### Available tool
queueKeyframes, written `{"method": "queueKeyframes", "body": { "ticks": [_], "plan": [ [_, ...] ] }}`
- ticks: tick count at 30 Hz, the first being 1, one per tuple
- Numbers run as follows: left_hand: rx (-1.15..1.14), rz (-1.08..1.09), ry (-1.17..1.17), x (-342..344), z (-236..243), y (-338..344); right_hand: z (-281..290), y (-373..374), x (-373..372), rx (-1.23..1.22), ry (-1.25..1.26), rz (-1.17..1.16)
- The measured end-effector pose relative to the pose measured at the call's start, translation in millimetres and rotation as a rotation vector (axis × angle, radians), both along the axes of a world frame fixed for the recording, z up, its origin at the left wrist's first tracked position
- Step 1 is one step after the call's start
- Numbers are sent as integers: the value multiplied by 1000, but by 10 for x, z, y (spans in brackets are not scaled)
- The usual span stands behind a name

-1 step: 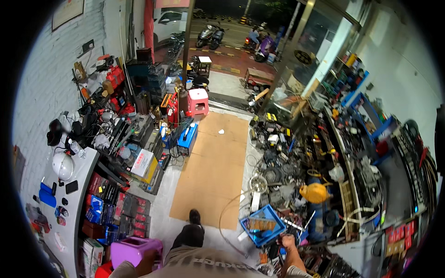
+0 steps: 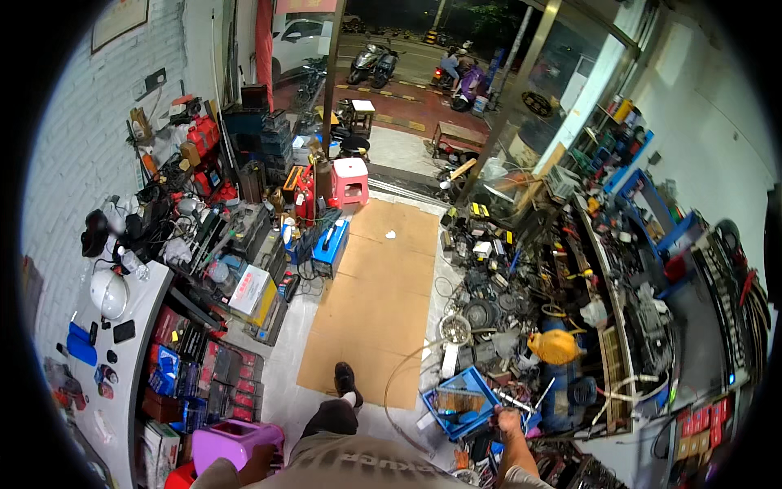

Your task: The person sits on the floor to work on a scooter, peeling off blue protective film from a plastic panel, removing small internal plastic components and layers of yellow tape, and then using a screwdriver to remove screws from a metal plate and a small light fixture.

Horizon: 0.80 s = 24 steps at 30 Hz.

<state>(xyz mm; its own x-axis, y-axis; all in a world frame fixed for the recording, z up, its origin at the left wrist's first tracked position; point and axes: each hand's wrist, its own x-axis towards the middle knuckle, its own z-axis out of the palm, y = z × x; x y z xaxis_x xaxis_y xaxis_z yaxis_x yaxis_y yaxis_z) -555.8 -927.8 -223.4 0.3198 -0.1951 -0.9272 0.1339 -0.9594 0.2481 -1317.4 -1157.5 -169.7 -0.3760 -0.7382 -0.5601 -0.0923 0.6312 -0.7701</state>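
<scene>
At the lower right, my right hand is closed beside a blue plastic tray on the floor; what it holds, if anything, is too small to make out. The tray contains a brownish flat piece and small items. My left hand hangs at the right side of a purple plastic stool, dark and partly hidden, so its fingers are unclear. My foot in a black shoe rests on a cardboard sheet.
Tools and cases line the left, beside a counter with a helmet. Heaped parts and shelving crowd the right. Ahead, a pink stool stands by the glass doorway; outside, people ride a scooter.
My shoe appears very slightly higher in the picture, and the riders outside have shifted slightly. My hands show little visible movement.
</scene>
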Motion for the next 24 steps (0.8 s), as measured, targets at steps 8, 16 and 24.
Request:
{"method": "queueKeyframes", "body": {
  "ticks": [8,16,24],
  "plan": [
    [-216,43,-1,331,-120,-2331,-82,-2043,774,143,-33,313],
    [-580,213,34,688,568,-6330,-141,-2866,951,672,6,273],
    [-291,346,50,674,234,-7656,-547,-5581,634,729,-275,25]
  ]
}}
